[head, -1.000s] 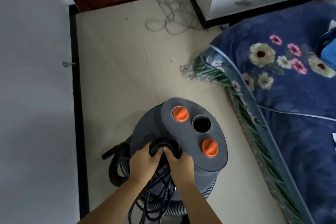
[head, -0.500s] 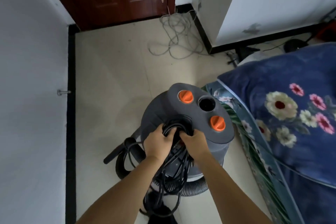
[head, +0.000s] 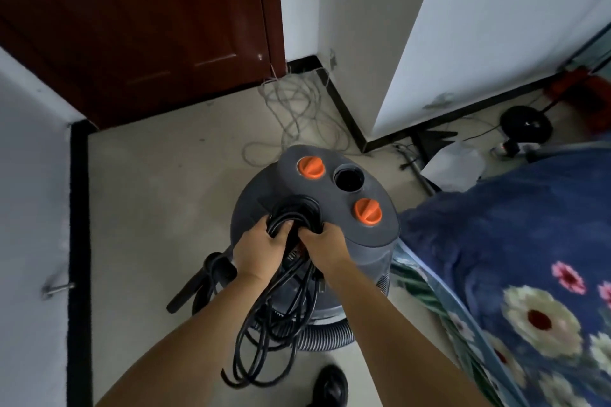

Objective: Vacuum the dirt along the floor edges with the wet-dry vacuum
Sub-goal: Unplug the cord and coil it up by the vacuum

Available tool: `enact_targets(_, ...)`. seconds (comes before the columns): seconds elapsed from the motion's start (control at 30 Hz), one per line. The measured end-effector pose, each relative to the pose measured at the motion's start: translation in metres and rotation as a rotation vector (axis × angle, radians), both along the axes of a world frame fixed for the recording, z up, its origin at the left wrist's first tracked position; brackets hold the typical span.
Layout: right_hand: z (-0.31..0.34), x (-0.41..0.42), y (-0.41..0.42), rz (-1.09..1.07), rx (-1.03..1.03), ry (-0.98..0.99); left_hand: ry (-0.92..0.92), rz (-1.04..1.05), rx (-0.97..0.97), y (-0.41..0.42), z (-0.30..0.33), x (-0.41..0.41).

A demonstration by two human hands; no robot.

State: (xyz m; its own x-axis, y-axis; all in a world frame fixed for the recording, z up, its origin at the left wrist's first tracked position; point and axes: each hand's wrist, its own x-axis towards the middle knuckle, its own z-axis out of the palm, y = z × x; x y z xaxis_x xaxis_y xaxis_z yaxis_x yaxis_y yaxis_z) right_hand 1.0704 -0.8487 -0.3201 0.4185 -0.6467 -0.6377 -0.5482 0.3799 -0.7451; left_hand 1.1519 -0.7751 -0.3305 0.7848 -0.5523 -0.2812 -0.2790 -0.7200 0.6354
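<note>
Left hand [head: 261, 249], right hand [head: 325, 246] around upright vacuum's [head: 334, 205] seemingly coiled cord [head: 281, 314]

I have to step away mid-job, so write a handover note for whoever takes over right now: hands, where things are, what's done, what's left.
Left hand and right hand both grip the coiled black power cord at the handle on top of the wet-dry vacuum.
The vacuum stands on the floor between the wall and the bed; its hose is wrapped round the base, the wand lies to its left.
Done: vacuum brought into the room.
Left: free the cord, plug in, vacuum along the black baseboard.
</note>
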Motion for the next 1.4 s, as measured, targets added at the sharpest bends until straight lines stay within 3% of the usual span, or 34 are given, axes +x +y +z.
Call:
enact_targets(0.4,0.004,0.058,-0.203,-0.3,-0.003,0.006,0.002,-0.31,-0.03,-0.23,-0.004,0.078)
enact_targets(0.8,0.0,-0.011,-0.37,-0.463,-0.059,0.069,-0.022,-0.501,-0.056,-0.409,-0.007,0.014)
enact_targets(1.0,0.002,-0.046,-0.415,-0.423,-0.067,0.044,-0.038,-0.451,-0.022,-0.449,-0.008,-0.02)
enact_targets(1.23,0.005,-0.036,-0.389,-0.332,-0.028,0.052,0.006,-0.431,0.02,-0.425,0.003,-0.009)
enact_targets(1.4,0.036,-0.046,-0.403,-0.054,-0.234,0.281,-0.027,-0.543,-0.035,-0.432,0.029,0.003)
